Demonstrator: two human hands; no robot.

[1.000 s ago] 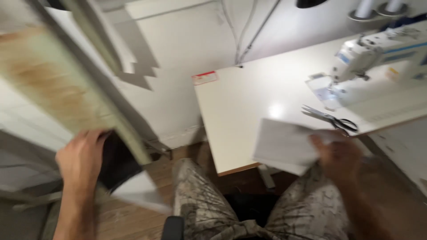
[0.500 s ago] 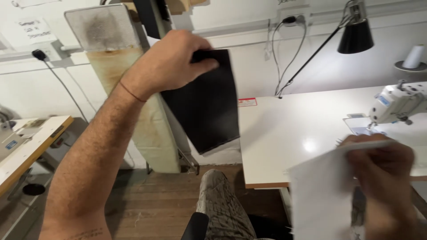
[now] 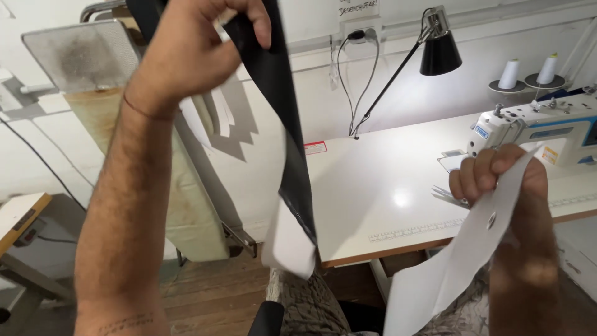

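Sewing machine (image 3: pixel 541 127), black lamp (image 3: pixel 439 53)

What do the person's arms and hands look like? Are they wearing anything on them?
Both arms are bare, with no sleeves or gloves in view. The left hand has a thin reddish string around its wrist, and small dark tattooed writing runs across the forearm lower down. That forearm is hairy. The right hand wears no ring, watch or band that shows, and its forearm is hairy too. The fingers are bare.
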